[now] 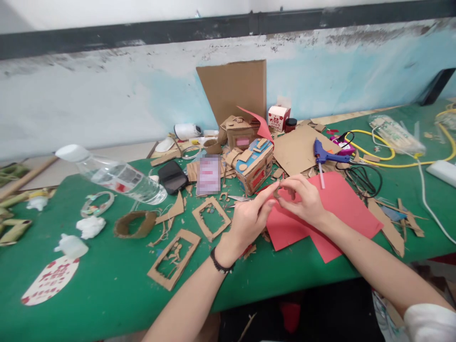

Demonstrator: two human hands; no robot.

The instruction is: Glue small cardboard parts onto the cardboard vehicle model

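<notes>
Both hands met over the red paper (342, 204), left hand (245, 218) and right hand (302, 197) fingertip to fingertip on a small brown piece (277, 192), probably cardboard, mostly hidden by fingers. Left thumb and forefinger were nearly closed on it, forefinger stretched long; right thumb and forefinger made a narrow ring and pinched it from the other side, other fingers curled. Fingertip hold likely because the piece was so small, two hands likely to steady it; exact shape couldn't be told. Scissors (238, 198) lay partly behind the left hand, apparently within easy reach. Blue glue gun (326, 155) lay beyond the right hand, its white stick over the paper, seemingly parked handy. Blue-topped cardboard box (251, 178) stood just past the hands, likely kept in sight. Two cardboard frames (160, 279) lay flat left of the left hand, scraps inside, maybe set aside to free the front. Big cardboard sheet (238, 90) stood upright near the wall, probably for lack of table room
</notes>
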